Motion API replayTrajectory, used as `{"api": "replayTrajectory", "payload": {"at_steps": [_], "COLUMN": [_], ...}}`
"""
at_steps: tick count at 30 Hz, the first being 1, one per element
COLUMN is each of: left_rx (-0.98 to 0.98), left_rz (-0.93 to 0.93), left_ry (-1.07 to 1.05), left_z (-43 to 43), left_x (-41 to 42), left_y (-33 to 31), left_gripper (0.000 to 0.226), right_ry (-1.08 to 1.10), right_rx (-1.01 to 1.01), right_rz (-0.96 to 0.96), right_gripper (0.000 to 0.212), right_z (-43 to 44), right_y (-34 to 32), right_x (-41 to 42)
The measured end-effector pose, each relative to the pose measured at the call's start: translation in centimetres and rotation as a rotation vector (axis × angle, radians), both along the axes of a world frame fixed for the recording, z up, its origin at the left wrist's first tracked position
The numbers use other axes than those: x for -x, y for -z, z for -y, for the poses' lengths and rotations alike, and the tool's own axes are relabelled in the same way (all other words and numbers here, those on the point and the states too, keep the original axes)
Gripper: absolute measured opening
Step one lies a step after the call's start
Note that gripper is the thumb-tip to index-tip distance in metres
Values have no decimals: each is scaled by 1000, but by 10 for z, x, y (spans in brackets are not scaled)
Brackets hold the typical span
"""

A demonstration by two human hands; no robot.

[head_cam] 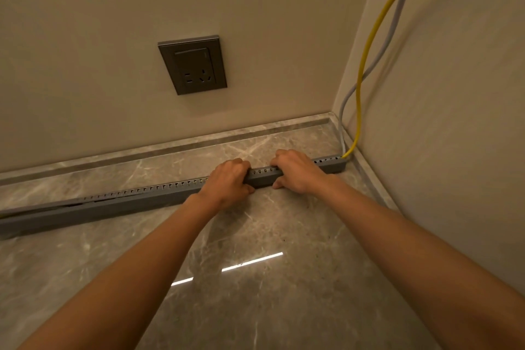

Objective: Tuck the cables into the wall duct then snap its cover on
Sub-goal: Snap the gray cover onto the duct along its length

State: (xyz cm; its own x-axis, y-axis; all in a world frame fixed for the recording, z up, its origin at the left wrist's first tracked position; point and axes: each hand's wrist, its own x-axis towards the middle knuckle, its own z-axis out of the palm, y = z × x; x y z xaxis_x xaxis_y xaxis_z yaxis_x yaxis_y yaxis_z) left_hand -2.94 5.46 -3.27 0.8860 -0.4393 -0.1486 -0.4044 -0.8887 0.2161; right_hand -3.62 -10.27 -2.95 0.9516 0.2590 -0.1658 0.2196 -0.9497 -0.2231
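Note:
A long grey slotted cable duct [159, 196] lies on the marble floor, running from the left edge to the right wall. Its grey cover [262, 177] sits along the top; toward the far left the cover looks lifted off the duct. My left hand [230, 180] grips the duct with fingers curled over its far side and thumb at the front. A short way to its right my right hand [295, 170] grips the duct the same way. A yellow cable [366, 60] and a grey cable [393, 34] come down the corner and enter the duct's right end.
A dark grey wall socket [193, 65] sits on the back wall above the duct. A marble skirting [170, 146] runs along the wall behind. The side wall [454, 94] closes the right. Glossy floor [255, 264] lies in front of the duct.

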Motion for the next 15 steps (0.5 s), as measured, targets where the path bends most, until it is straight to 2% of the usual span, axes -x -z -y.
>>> {"api": "replayTrajectory", "payload": {"at_steps": [6,15], "left_rx": [24,-13], "left_rz": [-102,-21], "left_ry": [-49,-55], "left_z": [-25,-22], "left_x": [-9,-6], "left_y": [-8,-7], "left_gripper": [38,31], "right_ry": [23,38], "right_rx": [-75,-124], "right_rz": [-101,-70], "right_gripper": [36,35], "right_z": [-7,-15], "right_y": [-5,4], "right_x": [-5,-7]}}
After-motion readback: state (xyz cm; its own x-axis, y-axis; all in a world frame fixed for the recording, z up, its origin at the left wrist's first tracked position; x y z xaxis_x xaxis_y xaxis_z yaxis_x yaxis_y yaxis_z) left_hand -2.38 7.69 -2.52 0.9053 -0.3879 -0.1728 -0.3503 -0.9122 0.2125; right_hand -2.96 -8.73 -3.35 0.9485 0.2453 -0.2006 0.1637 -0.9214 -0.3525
